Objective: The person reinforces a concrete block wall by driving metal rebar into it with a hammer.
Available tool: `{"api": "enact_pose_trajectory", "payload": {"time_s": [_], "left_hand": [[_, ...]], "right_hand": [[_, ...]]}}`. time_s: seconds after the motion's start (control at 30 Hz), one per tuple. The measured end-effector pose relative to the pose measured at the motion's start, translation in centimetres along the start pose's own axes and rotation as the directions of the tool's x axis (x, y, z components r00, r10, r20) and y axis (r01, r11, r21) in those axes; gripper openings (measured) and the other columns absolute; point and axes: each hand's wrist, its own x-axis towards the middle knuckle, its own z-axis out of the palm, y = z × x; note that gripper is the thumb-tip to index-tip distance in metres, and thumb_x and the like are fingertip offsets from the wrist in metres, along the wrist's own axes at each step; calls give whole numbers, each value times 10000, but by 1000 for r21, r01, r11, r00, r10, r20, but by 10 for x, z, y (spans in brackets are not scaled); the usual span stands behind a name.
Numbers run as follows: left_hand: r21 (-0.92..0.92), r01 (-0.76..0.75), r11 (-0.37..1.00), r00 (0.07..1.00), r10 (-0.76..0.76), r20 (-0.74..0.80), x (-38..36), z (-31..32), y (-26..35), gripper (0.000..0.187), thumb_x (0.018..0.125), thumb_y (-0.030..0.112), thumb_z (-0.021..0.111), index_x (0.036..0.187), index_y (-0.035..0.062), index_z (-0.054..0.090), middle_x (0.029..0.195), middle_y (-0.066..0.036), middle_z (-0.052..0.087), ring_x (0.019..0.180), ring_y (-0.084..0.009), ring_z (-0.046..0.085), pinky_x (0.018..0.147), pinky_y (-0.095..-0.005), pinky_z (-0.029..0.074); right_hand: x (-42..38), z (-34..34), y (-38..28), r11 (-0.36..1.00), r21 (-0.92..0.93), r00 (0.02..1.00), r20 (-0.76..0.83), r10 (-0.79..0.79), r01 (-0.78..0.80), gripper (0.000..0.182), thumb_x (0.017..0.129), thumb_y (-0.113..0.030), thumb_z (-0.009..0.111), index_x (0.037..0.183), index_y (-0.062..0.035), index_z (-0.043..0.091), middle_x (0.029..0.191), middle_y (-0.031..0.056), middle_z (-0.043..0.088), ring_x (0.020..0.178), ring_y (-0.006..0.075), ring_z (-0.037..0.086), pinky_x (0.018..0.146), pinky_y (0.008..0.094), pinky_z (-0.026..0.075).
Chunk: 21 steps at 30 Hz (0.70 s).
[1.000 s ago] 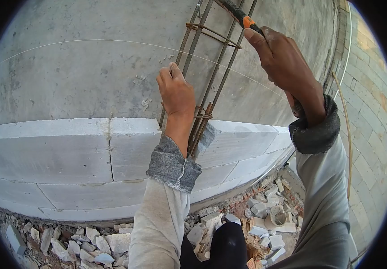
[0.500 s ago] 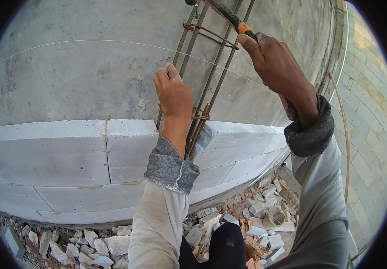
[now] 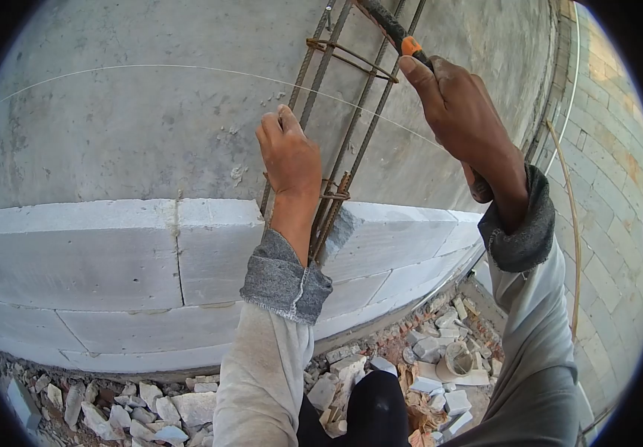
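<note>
My right hand (image 3: 466, 112) is wrapped round the black and orange handle of a tool (image 3: 392, 28), whose far end runs out of the top of the view. Beside the upright steel bars (image 3: 344, 141), my left hand (image 3: 289, 153) has its fingers curled together at the left-hand bar; what they grip is hidden. The rusty bars are joined by ties and stand in a gap between white blocks (image 3: 221, 246). A thin string (image 3: 187, 68) crosses in front of the grey concrete wall (image 3: 128, 134).
Broken block pieces (image 3: 187, 408) lie along the foot of the block wall. A round container (image 3: 458, 359) sits in the rubble at the lower right. A thin cane-like rod (image 3: 573, 223) and grey paving (image 3: 604, 171) are on the right.
My right hand and the tool have shifted slightly right, and the tool's head has left the top of the view. My left hand has barely moved.
</note>
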Motion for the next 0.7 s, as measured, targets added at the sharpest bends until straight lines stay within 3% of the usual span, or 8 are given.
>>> {"api": "enact_pose_trajectory", "payload": {"time_s": [0.13,0.23,0.37,0.5,0.63,0.7], "left_hand": [[-15,-8,1000,1000,8,1,-3,-5,2,470,762,-72,577,1232,-85,573,1091,-181,517,1050,-340,506,899,-407,466],[-9,-4,1000,1000,4,-11,-2,-2,1,472,759,-73,576,1231,-88,572,1087,-184,521,1057,-342,506,902,-405,464],[-34,-13,999,1000,12,-9,1,-5,2,478,755,-71,578,1233,-91,571,1088,-186,523,1063,-343,506,918,-404,455],[27,-30,999,1000,30,-3,1,-6,3,468,752,-46,623,1214,-104,574,1111,-180,526,1045,-326,519,919,-372,471],[15,-24,1000,1000,24,-4,2,-5,4,465,755,-52,610,1216,-100,574,1103,-180,525,1045,-331,515,924,-380,461],[-16,-20,1000,1000,20,-17,1,-4,2,465,764,-66,577,1228,-89,577,1093,-183,522,1050,-343,508,920,-402,453]], "right_hand": [[-4,-3,-1,993,50,994,35,107,-108,614,1026,-491,432,756,41,578,505,145,486,434,236,502,451,404,401],[-14,-21,-15,984,178,991,-130,39,-15,632,1024,-514,418,776,41,588,509,113,490,440,198,512,440,380,399],[-14,3,-3,968,222,939,-343,-30,113,646,1013,-543,420,803,42,596,502,95,491,446,160,496,435,360,393],[-3,-5,5,993,93,997,-7,77,-76,649,1007,-531,450,716,36,573,487,124,469,430,210,476,453,413,391],[-3,6,13,988,37,986,76,146,-149,641,1011,-516,452,684,26,557,485,114,447,432,215,464,468,421,391],[-7,-7,3,985,117,992,11,126,-127,638,1012,-520,447,707,28,565,486,103,447,421,204,456,450,401,389]]}}
